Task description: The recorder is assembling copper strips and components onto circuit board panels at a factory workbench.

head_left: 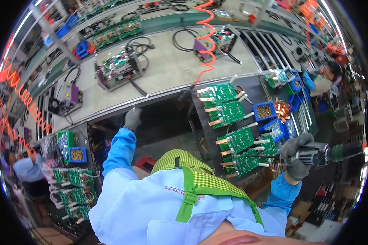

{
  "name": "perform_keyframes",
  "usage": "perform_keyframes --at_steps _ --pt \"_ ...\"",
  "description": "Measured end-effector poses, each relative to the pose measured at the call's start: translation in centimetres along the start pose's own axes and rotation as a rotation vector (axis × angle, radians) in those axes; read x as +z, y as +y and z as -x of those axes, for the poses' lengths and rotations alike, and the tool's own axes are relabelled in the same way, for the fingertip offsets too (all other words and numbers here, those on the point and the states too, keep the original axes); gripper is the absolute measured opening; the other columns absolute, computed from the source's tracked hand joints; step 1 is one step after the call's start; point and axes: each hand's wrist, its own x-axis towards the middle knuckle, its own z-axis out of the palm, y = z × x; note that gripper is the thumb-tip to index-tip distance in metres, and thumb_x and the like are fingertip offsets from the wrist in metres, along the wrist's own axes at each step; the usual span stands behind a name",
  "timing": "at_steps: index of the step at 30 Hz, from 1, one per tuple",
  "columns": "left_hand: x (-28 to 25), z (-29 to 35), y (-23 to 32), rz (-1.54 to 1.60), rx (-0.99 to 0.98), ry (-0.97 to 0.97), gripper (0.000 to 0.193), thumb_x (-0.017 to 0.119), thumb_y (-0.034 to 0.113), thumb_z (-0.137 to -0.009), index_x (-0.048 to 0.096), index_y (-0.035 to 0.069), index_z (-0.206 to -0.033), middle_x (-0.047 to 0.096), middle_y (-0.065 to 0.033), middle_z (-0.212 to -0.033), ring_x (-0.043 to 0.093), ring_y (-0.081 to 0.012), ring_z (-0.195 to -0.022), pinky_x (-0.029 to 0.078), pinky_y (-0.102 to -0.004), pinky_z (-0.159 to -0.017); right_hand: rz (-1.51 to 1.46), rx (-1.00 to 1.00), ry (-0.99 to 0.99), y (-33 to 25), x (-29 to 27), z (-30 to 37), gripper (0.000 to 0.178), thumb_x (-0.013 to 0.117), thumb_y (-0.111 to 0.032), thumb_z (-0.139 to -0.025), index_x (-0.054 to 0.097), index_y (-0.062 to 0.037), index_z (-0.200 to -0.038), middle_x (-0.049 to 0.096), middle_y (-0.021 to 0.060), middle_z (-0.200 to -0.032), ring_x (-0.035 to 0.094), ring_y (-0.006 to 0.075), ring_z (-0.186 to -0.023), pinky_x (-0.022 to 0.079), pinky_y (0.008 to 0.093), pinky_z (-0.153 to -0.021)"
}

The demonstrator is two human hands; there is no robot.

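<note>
My right hand [296,157], in a grey glove, is wrapped round a power screwdriver [321,155] with a grey and black body. Its long thin bit points left, over the green circuit boards [238,141] on the dark side table. These boards carry copper-coloured strips and white parts. At the front edge of the grey workbench [163,79] is my left hand [133,119], also gloved. Its fingers look drawn together, with a small pale spot at the tips; what they hold, if anything, is too small to make out.
On the workbench stand an open device chassis [117,69] with black cables and a second chassis [218,43]. A coiled orange hose [208,34] hangs over it. Blue bins [264,111] of small metal parts sit at right. More boards [73,185] lie at left. Co-workers stand on both sides.
</note>
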Motion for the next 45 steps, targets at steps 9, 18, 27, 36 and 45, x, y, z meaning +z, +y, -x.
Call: perform_keyframes --at_steps 9,18,27,36,45 --pt "-9.5 2.9 -17.0 -0.339 -1.001 0.006 0.029 0.051 0.026 -0.085 0.067 0.003 -0.093 0.065 -0.0159 -0.102 0.061 -0.0337 -0.096 0.047 -0.0412 -0.087 0.003 0.107 0.024 4.7 4.7 -3.5 0.054 0.078 -0.020 -0.073 0.043 -0.0039 -0.110 0.050 0.0038 -0.071 0.053 0.0140 -0.063 0.045 0.0276 -0.055" --pt "-11.2 -15.0 -25.6 -0.208 -0.637 -0.146 0.086 0.078 0.033 -0.064 0.037 0.003 -0.133 0.059 -0.0234 -0.111 0.058 -0.0382 -0.102 0.047 -0.0405 -0.088 0.242 0.052 0.299 10.1 12.2 -13.1 0.049 0.069 -0.021 -0.077 0.043 -0.0048 -0.115 0.045 0.0015 -0.073 0.050 0.0127 -0.067 0.041 0.0258 -0.056" --pt "-7.5 -16.5 -32.3 0.067 -0.543 -0.418 0.049 0.081 0.028 -0.065 0.062 0.006 -0.104 0.064 -0.0077 -0.099 0.059 -0.0202 -0.089 0.049 -0.0355 -0.078 0.286 0.047 0.506 12.1 16.3 -18.8 0.052 0.067 -0.016 -0.074 0.043 -0.0005 -0.117 0.053 0.0048 -0.077 0.057 0.0153 -0.073 0.050 0.0281 -0.062" --pt "-6.9 -20.9 -22.2 0.178 -0.529 -0.574 0.053 0.081 0.025 -0.065 0.062 0.004 -0.110 0.064 -0.0096 -0.108 0.060 -0.0218 -0.096 0.049 -0.0329 -0.083 0.356 0.085 0.650 14.7 17.5 -20.4 0.052 0.062 -0.020 -0.077 0.041 -0.0032 -0.121 0.047 0.0024 -0.078 0.052 0.0133 -0.074 0.045 0.0245 -0.061" --pt "6.1 -24.4 -18.7 0.172 -0.191 -0.602 0.047 0.075 0.027 -0.066 0.061 0.003 -0.105 0.065 -0.0145 -0.099 0.061 -0.0303 -0.093 0.048 -0.0380 -0.082 0.407 0.058 0.748 14.8 17.4 -20.0 0.050 0.066 -0.018 -0.074 0.045 -0.0036 -0.117 0.049 0.0023 -0.080 0.053 0.0139 -0.074 0.045 0.0254 -0.061"
